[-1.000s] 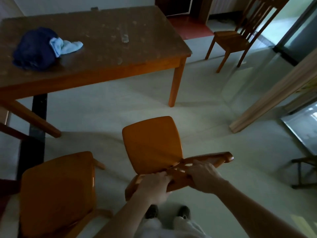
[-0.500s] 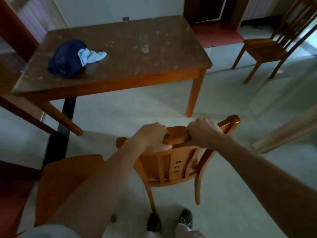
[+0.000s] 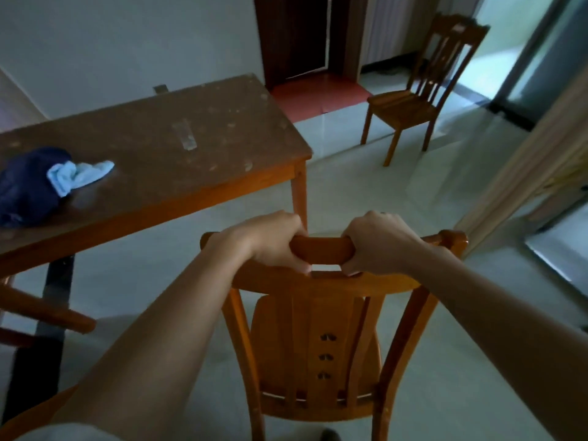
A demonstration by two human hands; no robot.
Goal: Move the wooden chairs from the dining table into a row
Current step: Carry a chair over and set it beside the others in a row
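An orange wooden chair (image 3: pixel 321 342) stands right in front of me, its slatted back facing me. My left hand (image 3: pixel 270 241) and my right hand (image 3: pixel 377 241) both grip the top rail of that back, a short stretch of rail showing between them. The dining table (image 3: pixel 152 173) with a worn brown top stands ahead to the left. A second wooden chair (image 3: pixel 413 100) stands alone far off at the right, near the doorway. The corner of a third chair seat (image 3: pixel 35 415) shows at the bottom left, mostly hidden by my left arm.
A dark blue cloth bundle (image 3: pixel 25 186) with a light blue rag (image 3: pixel 76 175) lies on the table's left end. Long pale wooden boards (image 3: pixel 521 173) lean at the right. Another table's legs (image 3: pixel 47 313) jut in from the left. Pale tiled floor lies between the table and the far chair.
The chair has come up from a tilted, seat-up position to upright, and my hands stay on its top rail. The view has lifted and now shows the far chair and doorway.
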